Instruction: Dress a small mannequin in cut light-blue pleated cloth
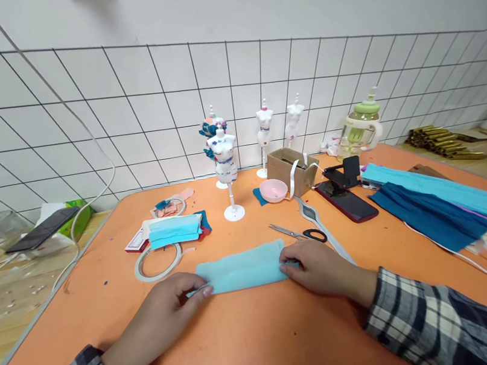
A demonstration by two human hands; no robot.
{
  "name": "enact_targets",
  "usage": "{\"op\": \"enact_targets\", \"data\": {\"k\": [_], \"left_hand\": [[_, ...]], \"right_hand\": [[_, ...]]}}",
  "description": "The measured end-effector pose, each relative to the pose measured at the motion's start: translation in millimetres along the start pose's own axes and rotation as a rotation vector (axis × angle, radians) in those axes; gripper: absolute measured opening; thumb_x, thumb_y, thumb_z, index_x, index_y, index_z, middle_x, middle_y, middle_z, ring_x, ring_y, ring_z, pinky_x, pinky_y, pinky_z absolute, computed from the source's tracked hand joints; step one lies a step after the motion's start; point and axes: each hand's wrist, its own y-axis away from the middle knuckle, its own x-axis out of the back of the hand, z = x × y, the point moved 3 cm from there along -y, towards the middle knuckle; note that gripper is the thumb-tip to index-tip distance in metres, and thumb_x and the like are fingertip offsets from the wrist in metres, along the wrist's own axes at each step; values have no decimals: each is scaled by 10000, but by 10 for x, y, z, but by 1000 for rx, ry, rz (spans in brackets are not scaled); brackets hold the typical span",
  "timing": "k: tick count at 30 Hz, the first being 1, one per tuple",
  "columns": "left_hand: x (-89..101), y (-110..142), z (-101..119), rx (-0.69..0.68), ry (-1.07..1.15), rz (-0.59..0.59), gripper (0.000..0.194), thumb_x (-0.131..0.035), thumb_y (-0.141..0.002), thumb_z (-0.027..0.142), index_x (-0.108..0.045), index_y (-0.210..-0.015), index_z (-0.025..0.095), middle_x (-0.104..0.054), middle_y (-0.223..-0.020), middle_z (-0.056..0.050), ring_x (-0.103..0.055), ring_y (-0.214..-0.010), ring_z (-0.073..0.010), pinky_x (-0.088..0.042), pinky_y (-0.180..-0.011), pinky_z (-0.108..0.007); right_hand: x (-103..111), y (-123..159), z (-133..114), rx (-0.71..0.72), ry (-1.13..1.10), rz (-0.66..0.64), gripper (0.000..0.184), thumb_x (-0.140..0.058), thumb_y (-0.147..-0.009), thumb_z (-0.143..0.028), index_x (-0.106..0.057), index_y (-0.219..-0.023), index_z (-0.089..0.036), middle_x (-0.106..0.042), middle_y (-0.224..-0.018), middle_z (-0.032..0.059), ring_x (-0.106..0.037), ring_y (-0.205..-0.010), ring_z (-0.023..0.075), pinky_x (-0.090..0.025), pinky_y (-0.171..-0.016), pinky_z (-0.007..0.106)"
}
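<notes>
Fabric (243, 269) spans from left hand (170, 303) to right hand (313, 263), thumb and fingers pinching each end.

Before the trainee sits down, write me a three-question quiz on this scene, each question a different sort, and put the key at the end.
1. True or false: the left hand and the right hand are both touching the light blue cloth between them.
2. Which of these lies nearest to the right hand?
A) the bottle with the green lid
B) the scissors
C) the roll of tape
3. Fill in the colour: the small bowl beside the cardboard box is ____.

Key: 1. True. 2. B. 3. Pink.
</notes>
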Motion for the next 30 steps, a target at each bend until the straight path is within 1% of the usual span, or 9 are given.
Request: {"op": "enact_targets", "data": {"k": [11, 12, 14, 16, 18, 19, 22, 26, 30], "left_hand": [[70, -32, -71, -27, -359, 38, 351, -545, -926, 493, -642, -741, 211, -661, -971, -69, -632, -898, -257, -523, -784, -383], [81, -12, -41, -43, -389, 74, 310, -552, -925, 480, -667, -821, 212, -669, -1017, -81, -635, -947, -278, -528, -815, -409], [77, 53, 93, -152, -442, 175, 302, -555, -938, 419, -661, -1131, 211, -657, -1203, -117, -606, -1125, -323, -509, -935, -473], [5, 141, 296, -351, -481, 221, 505, -537, -963, 344, -470, -1447, 216, -553, -1442, -143, -493, -1338, -336, -411, -1098, -521], [-137, 220, 479, -517, -504, 126, 680, -530, -980, 370, -255, -1587, 236, -377, -1616, -134, -354, -1470, -335, -319, -1183, -532], [-209, 244, 538, -541, -505, 64, 748, -533, -980, 422, -173, -1613, 250, -310, -1654, -122, -292, -1504, -346, -295, -1197, -551], [-365, 259, 584, -480, -458, -116, 842, -502, -970, 564, -43, -1625, 300, -217, -1684, -97, -203, -1532, -380, -258, -1195, -631], [-394, 225, 500, -312, -380, -245, 849, -436, -957, 660, -32, -1617, 311, -174, -1681, -109, -178, -1530, -398, -197, -1179, -710], [-358, 212, 508, -253, -345, -288, 863, -434, -921, 721, -101, -1610, 322, -162, -1677, -106, -160, -1525, -424, -134, -1154, -768]], "right_hand": [[-36, -53, -72, -122, 160, -34, 260, -505, -983, -387, -651, -853, -215, -733, -834, 36, -638, -807, 200, -290, -646, 286], [-31, -52, -79, -127, 164, -40, 258, -505, -983, -386, -649, -855, -215, -734, -838, 36, -640, -805, 200, -290, -644, 284], [-23, -51, -91, -131, 178, -48, 254, -510, -980, -384, -649, -853, -213, -736, -846, 36, -643, -805, 199, -291, -643, 284], [-22, -52, -97, -119, 196, -49, 253, -517, -977, -382, -651, -849, -210, -735, -849, 37, -646, -807, 199, -290, -642, 287], [-27, -53, -99, -104, 212, -45, 252, -520, -977, -379, -654, -851, -207, -733, -847, 37, -647, -805, 196, -289, -644, 291], [-30, -53, -100, -98, 217, -44, 253, -521, -978, -380, -656, -854, -206, -733, -847, 38, -648, -805, 195, -289, -645, 293], [-33, -52, -107, -101, 226, -42, 256, -518, -983, -381, -657, -861, -204, -734, -855, 43, -648, -811, 197, -287, -643, 295], [-13, -57, -116, -113, 221, -54, 249, -525, -984, -374, -663, -865, -204, -732, -862, 47, -651, -817, 207, -301, -637, 295], [14, -21, -111, -88, 225, -12, 213, -547, -975, -350, -684, -936, -191, -728, -918, 73, -651, -873, 241, -401, -713, 324]]}}
